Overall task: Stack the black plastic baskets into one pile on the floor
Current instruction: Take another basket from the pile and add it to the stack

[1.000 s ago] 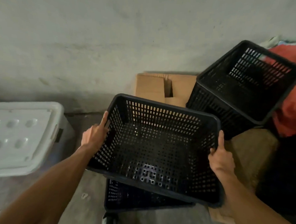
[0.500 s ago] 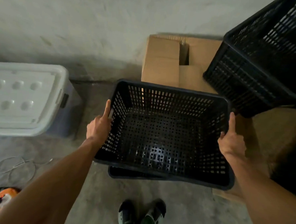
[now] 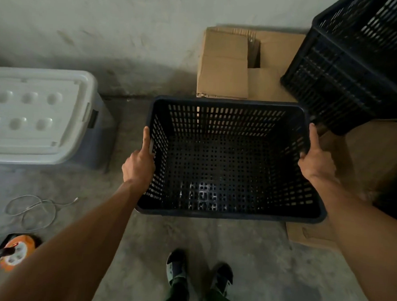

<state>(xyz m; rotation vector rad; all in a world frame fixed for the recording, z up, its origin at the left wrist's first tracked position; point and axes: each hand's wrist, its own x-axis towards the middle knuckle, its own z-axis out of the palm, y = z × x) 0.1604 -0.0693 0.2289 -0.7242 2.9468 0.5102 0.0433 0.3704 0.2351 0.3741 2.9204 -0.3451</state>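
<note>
A black perforated plastic basket (image 3: 224, 211) sits level in the middle of the view, its open top facing me. My left hand (image 3: 139, 163) grips its left rim, thumb along the edge. My right hand (image 3: 316, 163) grips the right rim the same way. The basket that lay under it earlier is hidden beneath it. Another black basket (image 3: 348, 73) stands tilted at the upper right, resting on brown material.
A cardboard box (image 3: 225, 66) stands against the wall behind the held basket. A white-lidded storage bin (image 3: 33, 116) sits at the left. A loose wire (image 3: 33, 210) and an orange cable reel (image 3: 15, 251) lie on the concrete floor. My feet (image 3: 198, 274) are below.
The held basket has come down and levelled over the lower basket, which now no longer shows. My view has tilted downward, bringing my feet and the orange reel into sight.
</note>
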